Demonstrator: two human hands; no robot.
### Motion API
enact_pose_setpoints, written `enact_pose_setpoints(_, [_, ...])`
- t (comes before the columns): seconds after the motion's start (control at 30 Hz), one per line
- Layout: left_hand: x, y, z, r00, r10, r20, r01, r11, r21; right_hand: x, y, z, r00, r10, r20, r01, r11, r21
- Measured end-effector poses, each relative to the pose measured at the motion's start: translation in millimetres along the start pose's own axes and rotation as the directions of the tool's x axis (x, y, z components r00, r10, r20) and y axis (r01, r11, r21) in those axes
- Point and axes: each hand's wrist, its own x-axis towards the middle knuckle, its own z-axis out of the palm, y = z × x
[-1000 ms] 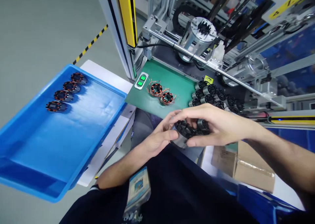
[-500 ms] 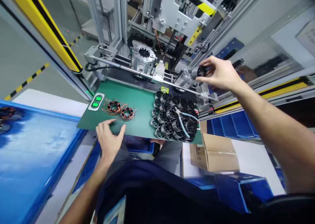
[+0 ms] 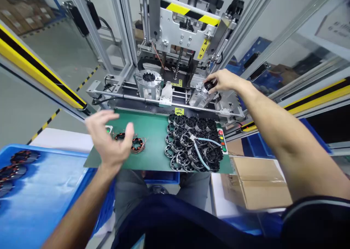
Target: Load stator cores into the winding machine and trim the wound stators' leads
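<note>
Right hand (image 3: 224, 81) now at metal fixture (image 3: 197, 97), black core (image 3: 209, 85) half-hidden.

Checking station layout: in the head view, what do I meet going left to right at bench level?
Blue tray → left hand → uncovered copper-wound ring → cluster of black-and-silver cores → cardboard box.

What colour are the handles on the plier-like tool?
The handles are pale blue, clearest in the head view.
</note>
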Motion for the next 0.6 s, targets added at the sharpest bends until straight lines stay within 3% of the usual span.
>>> enact_pose_setpoints(0.03, [33.0,-3.1,19.3,1.000,-0.003,0.024,0.004,0.999,-0.040,5.9,3.2,-3.7,0.999,-0.019,0.043,0.019,1.000,0.010])
enact_pose_setpoints(0.1, [96.0,-14.1,67.5,0.978,-0.070,0.196,0.076,0.997,-0.023,16.2,6.4,-9.0,0.994,-0.032,0.100,0.030,0.999,0.021])
enact_pose_setpoints(0.13, [124.3,-20.7,94.4,0.948,-0.105,0.302,0.096,0.994,0.043,20.1,6.7,-10.9,0.993,-0.030,0.115,0.027,0.999,0.025])
enact_pose_setpoints(0.2, [171.6,-32.4,147.8,0.842,-0.208,0.498,0.113,0.970,0.215,25.0,5.6,-13.5,0.990,-0.030,0.139,0.026,0.999,0.033])
enact_pose_setpoints(0.27, [203.9,-39.1,193.8,0.695,-0.359,0.623,0.096,0.905,0.414,26.7,3.4,-15.2,0.988,-0.034,0.153,0.028,0.999,0.046])
enact_pose_setpoints(0.33, [220.6,-41.4,227.6,0.623,-0.411,0.665,0.077,0.879,0.471,27.3,1.1,-15.9,0.986,-0.041,0.164,0.032,0.998,0.059])
enact_pose_setpoints(0.4, [225.0,-43.2,248.5,0.575,-0.425,0.699,0.053,0.872,0.487,29.0,-0.7,-15.3,0.984,-0.044,0.172,0.036,0.998,0.052])
enact_pose_setpoints(0.5, [221.1,-50.5,262.8,0.529,-0.432,0.731,0.007,0.863,0.505,36.2,-1.1,-12.5,0.980,-0.051,0.191,0.062,0.997,-0.050])
enact_pose_setpoints(0.6, [218.5,-58.5,267.8,0.528,-0.419,0.739,-0.033,0.859,0.511,47.3,2.8,-10.1,0.975,-0.036,0.218,0.077,0.980,-0.182])
